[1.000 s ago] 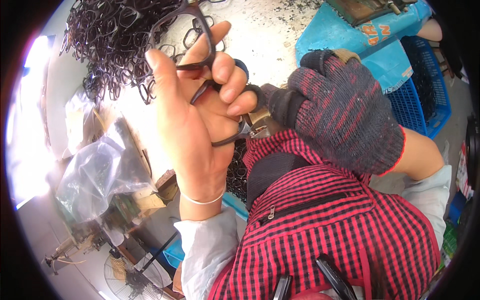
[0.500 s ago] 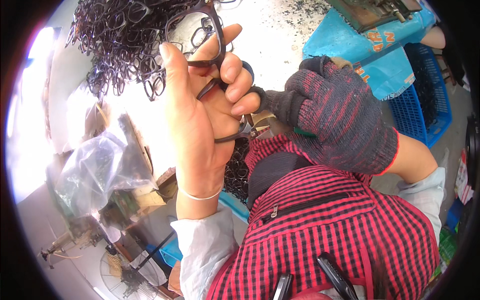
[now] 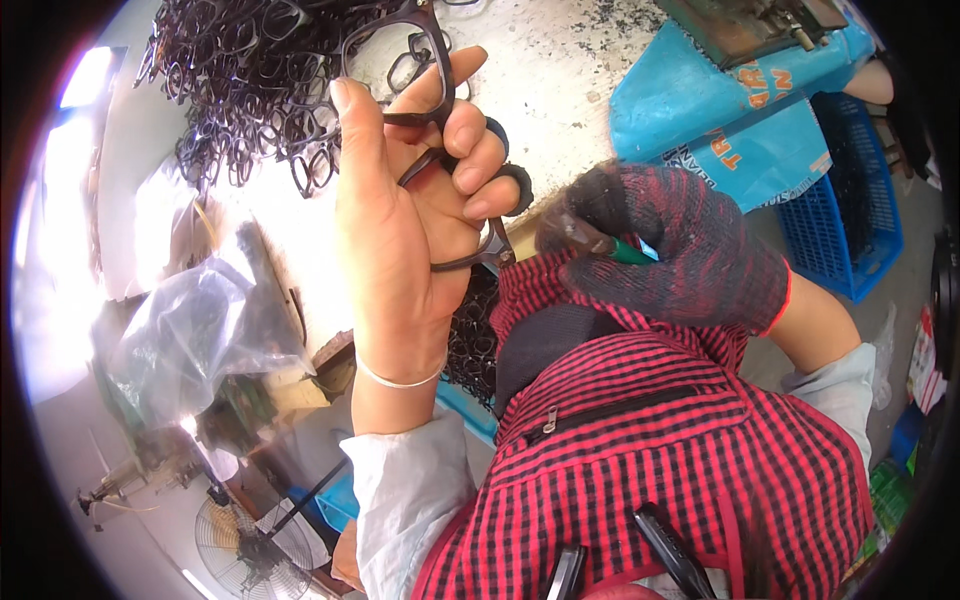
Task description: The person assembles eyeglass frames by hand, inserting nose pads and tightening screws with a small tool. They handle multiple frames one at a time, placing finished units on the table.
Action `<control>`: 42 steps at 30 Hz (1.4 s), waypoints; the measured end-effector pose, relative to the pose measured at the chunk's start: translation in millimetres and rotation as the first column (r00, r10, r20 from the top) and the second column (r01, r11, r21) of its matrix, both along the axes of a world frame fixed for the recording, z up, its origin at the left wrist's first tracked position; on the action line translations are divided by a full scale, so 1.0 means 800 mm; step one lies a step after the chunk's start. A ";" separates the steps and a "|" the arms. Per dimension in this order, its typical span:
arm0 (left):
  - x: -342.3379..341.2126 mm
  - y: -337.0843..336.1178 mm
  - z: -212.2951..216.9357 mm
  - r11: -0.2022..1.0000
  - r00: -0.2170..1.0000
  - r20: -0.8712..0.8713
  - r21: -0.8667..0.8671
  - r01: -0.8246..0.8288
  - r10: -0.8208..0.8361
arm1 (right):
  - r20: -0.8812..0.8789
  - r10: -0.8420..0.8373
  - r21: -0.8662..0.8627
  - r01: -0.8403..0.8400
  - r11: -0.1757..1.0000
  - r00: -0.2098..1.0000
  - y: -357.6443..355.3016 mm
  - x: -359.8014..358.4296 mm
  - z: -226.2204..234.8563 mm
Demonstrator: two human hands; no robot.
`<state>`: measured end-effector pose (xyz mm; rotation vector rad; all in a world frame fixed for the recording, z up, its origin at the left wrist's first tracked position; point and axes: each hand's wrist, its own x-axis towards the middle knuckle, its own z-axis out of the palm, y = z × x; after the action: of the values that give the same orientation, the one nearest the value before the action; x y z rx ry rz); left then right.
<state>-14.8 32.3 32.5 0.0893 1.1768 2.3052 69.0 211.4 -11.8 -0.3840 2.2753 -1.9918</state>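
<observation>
My bare left hand (image 3: 415, 200) is closed round a dark eyeglass frame (image 3: 443, 75), palm toward me. One rim stands above the fingers and the other curves across the palm near the wrist. Dark rounded pieces (image 3: 518, 190) show beside its fingertips; I cannot tell what they are. My right hand (image 3: 680, 245), in a dark knitted glove with red flecks, is shut on a green-handled tool (image 3: 630, 252). The tool's working end is blurred and partly hidden by the glove. A gap separates the glove from the left hand, just above my red-and-black checked apron (image 3: 640, 420).
A heap of dark eyeglass frames (image 3: 250, 90) covers the far left of the worn white table (image 3: 560, 90). Blue plastic sheeting (image 3: 690, 110) lies at the right under a metal device (image 3: 755, 25). Beside it stands a blue crate (image 3: 850, 230). A fan (image 3: 250, 545) is low left.
My right hand has drawn back from the left fingers, slightly down and right, and turned so more of the green-handled tool shows. My left hand and the eyeglass frame have barely shifted.
</observation>
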 end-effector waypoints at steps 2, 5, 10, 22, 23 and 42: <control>0.001 -0.003 0.000 1.000 1.000 0.014 -0.016 -0.009 0.009 | -0.218 -0.016 0.256 0.073 0.964 0.976 -0.001 -0.002 -0.004; 0.004 -0.008 -0.004 1.000 0.999 0.022 -0.019 -0.023 0.024 | -0.459 0.070 0.561 0.228 0.796 0.886 -0.008 -0.006 -0.002; 0.008 -0.007 -0.005 0.996 0.996 -0.006 -0.017 -0.091 0.091 | -0.565 0.160 0.701 0.368 0.611 0.810 -0.015 -0.008 0.003; 0.026 -0.010 -0.021 0.872 0.679 -0.553 0.238 -0.427 0.483 | -0.104 -0.059 0.135 0.073 0.988 0.993 -0.025 -0.005 0.003; 0.028 -0.011 -0.021 0.873 0.676 -0.558 0.237 -0.427 0.482 | -0.186 -0.044 0.260 0.092 0.961 0.981 -0.029 -0.008 0.002; -0.011 -0.170 -0.059 0.048 0.341 -0.825 -0.404 -0.914 -0.451 | 0.413 0.226 -0.389 -0.054 0.920 0.882 0.070 0.052 -0.076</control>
<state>-23.2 -103.7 -14.9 0.7199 3.5467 0.7216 110.9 267.3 -72.5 -0.0882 1.5537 -2.1497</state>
